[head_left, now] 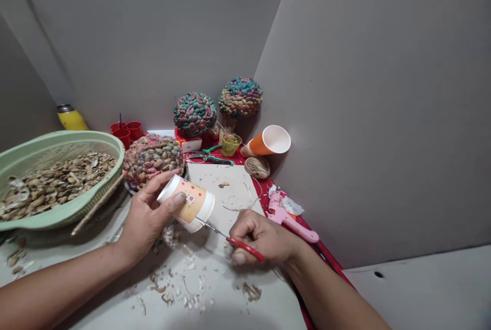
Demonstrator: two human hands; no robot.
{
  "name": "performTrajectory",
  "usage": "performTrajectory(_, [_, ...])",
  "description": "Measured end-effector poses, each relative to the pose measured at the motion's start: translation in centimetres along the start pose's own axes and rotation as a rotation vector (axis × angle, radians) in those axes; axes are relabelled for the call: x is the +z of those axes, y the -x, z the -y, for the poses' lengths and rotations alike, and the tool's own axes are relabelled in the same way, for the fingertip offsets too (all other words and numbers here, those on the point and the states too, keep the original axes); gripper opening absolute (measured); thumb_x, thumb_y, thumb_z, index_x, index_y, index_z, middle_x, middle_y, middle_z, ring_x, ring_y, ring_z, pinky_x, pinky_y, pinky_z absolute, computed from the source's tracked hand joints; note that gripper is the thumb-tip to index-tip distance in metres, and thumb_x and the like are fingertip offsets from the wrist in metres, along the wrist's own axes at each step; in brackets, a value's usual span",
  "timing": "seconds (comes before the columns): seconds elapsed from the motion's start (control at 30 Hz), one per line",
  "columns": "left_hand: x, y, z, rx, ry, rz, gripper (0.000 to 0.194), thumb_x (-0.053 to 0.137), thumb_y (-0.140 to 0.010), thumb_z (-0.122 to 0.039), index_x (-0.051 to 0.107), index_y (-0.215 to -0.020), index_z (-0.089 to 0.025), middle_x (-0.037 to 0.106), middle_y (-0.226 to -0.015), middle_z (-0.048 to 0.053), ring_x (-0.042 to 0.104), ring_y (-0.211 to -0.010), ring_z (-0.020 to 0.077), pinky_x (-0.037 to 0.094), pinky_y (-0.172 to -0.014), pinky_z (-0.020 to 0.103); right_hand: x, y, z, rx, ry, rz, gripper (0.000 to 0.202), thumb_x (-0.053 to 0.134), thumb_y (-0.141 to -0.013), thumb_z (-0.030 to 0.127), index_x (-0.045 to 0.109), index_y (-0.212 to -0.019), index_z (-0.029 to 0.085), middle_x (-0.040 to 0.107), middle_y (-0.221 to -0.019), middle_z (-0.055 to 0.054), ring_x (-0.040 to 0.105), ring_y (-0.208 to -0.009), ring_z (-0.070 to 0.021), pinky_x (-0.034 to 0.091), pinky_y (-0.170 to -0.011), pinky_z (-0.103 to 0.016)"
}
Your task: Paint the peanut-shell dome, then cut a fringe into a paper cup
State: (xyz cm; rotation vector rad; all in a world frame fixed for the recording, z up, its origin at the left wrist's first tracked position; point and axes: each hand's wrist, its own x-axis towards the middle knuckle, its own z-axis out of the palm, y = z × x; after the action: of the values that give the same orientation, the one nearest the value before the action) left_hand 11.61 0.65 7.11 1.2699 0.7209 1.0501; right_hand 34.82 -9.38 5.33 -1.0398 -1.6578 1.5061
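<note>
A paper cup (199, 202) with a pale orange printed band lies tilted in my left hand (148, 217), its fingers and thumb wrapped round one end. My right hand (261, 238) is closed on red-handled scissors (245, 248). The scissor blades point left and meet the cup's side close to its right end; whether they pass through the wall I cannot tell. Just behind my left hand sits a ball covered in reddish and brown shells (155, 158).
A green basket (118, 153) of shells stands left, with a stick against it. Behind are two colourful shell balls (195, 113), red cups (134, 129), pliers (218, 160), an orange cup (264, 141) and twine (257, 167). A pink glue gun (293, 225) lies right; shell scraps litter the front.
</note>
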Motion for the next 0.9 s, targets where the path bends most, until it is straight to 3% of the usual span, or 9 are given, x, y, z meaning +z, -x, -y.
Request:
performTrajectory(0.2, [-0.41, -0.23, 0.36, 0.042, -0.044, 0.008, 0.05, 0.091, -0.072, -0.046, 0.08, -0.116, -0.025, 0.076, -0.113, 0.004, 0.066, -0.097, 0.0213, 0.056, -0.083, 0.026, -0.21, -0.1, -0.54, 0.047, -0.038, 0.048, 0.072, 0.09, -0.066, 0.062, 0.036, -0.045, 0.019, 0.027, -0.043, 0.011, 0.019, -0.045, -0.0024, 0.017, -0.041, -0.02])
performTrajectory(0.53, [-0.51, -0.22, 0.27, 0.05, -0.048, 0.01, 0.05, 0.091, -0.073, -0.045, 0.08, -0.117, -0.025, 0.077, -0.111, 0.003, 0.067, -0.098, 0.0211, 0.056, -0.086, 0.026, -0.16, 0.02, -0.64, 0.035, -0.123, 0.058, 0.068, 0.083, -0.076, 0.061, 0.038, -0.046, 0.019, 0.03, -0.045, 0.011, 0.022, -0.045, -0.0032, 0.021, -0.042, -0.021])
performTrajectory(0.9, [-0.67, -0.31, 0.2, 0.066, -0.083, 0.004, 0.052, 0.089, -0.075, -0.047, 0.078, -0.121, -0.025, 0.076, -0.117, 0.004, 0.067, -0.101, 0.0226, 0.057, -0.087, 0.027, 0.1, -0.33, -0.93, 0.02, -0.162, 0.066, 0.069, 0.084, -0.074, 0.063, 0.037, -0.046, 0.019, 0.028, -0.046, 0.01, 0.022, -0.046, -0.0036, 0.02, -0.042, -0.021])
